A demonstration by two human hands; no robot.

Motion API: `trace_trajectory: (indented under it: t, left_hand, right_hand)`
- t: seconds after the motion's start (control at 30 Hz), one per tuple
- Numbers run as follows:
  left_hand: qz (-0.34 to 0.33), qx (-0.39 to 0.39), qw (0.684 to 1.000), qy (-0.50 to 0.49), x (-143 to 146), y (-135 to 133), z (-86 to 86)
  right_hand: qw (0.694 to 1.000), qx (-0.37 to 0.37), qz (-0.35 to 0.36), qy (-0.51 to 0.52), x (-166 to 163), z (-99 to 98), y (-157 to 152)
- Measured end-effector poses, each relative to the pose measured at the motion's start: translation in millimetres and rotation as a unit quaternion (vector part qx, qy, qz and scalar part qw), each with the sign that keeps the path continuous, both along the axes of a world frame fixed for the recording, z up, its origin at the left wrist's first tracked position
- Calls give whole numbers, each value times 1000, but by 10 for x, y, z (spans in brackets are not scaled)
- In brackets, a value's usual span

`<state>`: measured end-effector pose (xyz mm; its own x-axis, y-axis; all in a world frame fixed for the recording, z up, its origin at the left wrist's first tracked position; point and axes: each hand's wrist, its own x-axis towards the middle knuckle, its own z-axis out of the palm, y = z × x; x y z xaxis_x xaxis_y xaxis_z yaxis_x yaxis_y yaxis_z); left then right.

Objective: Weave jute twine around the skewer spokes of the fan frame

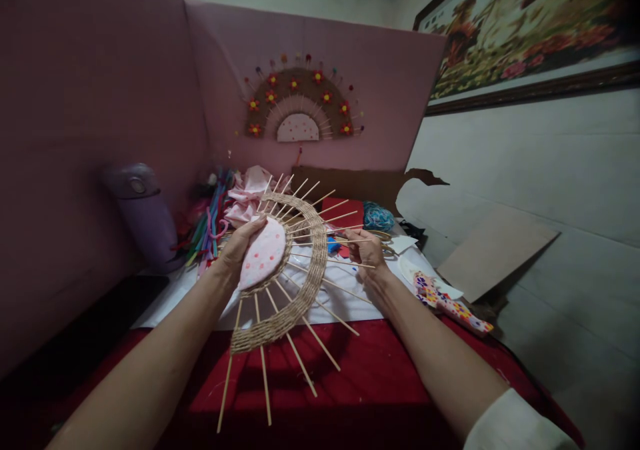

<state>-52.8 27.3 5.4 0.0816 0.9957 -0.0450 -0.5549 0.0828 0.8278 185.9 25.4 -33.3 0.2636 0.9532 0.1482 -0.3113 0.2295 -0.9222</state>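
Note:
My left hand [240, 247] grips a half-round woven fan shape by its flat edge, thumb over the pink spotted cloth half-disc [265, 253] at its centre. Thin wooden sticks [313, 338] radiate outward from the half-disc. A broad band of woven tan cord [317, 257] runs through them in an arc, with a narrower woven row close to the cloth. At the right side, my right hand [367, 250] has its fingers closed around the outer end of a stick. Whether cord is also between those fingers is too small to tell.
A similar half-round piece with red flowers [294, 83] hangs on the pink panel. Behind my hands lie pink cloth [255, 187], coloured pipe cleaners [205, 227], blue yarn [379, 217] and cardboard [350, 183]. A purple flask [145, 217] stands left; a floral glue gun [453, 307] lies right.

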Motion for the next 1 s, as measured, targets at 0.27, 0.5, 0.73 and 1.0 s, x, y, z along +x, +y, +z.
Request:
trace_trajectory:
  t: [0.27, 0.5, 0.73, 1.0]
  left_hand:
    - [-1, 19, 1000, 22, -11, 3, -11]
    - [2, 38, 998, 59, -19, -5, -21]
    - [12, 34, 998, 43, -27, 24, -22]
    - [15, 24, 999, 29, -28, 19, -22]
  right_hand:
    - [1000, 3, -17, -18, 41, -50, 27]
    - [1000, 15, -25, 3, 33, 5, 10]
    - [999, 35, -21, -7, 28, 22, -2]
    - [999, 37, -27, -20, -7, 72, -60]
